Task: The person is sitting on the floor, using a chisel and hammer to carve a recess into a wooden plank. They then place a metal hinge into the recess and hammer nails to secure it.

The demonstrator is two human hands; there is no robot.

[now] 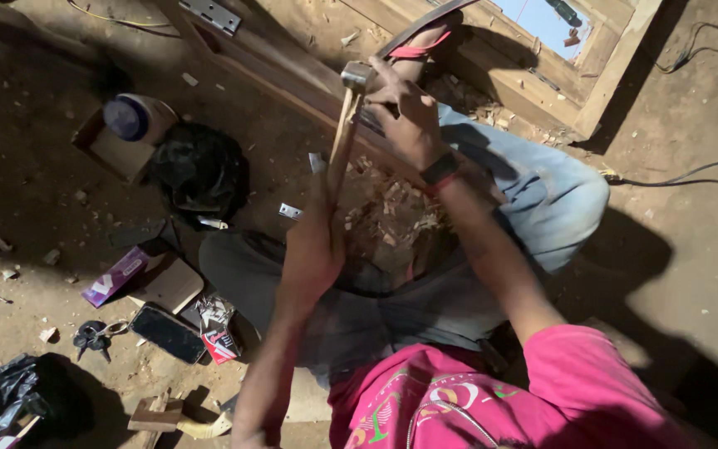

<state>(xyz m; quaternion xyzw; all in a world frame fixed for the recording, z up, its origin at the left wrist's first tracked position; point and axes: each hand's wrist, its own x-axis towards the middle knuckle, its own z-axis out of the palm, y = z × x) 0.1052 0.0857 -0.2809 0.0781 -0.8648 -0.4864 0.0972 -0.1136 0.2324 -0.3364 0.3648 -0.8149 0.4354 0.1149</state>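
- Wooden frame lies on the dirt floor, metal hinge screwed on near its top edge
- wood chips piled beside the frame, just under the hands
- black plastic bag left of the frame, cardboard box with a blue-lidded jar beside it
- hammer: wooden handle, metal head up against the frame
- left hand grip clenched round the lower hammer handle
- right hand on the frame by the hammer head; what its grip holds, cannot tell
- phone, purple packet, keys on the floor, bottom left
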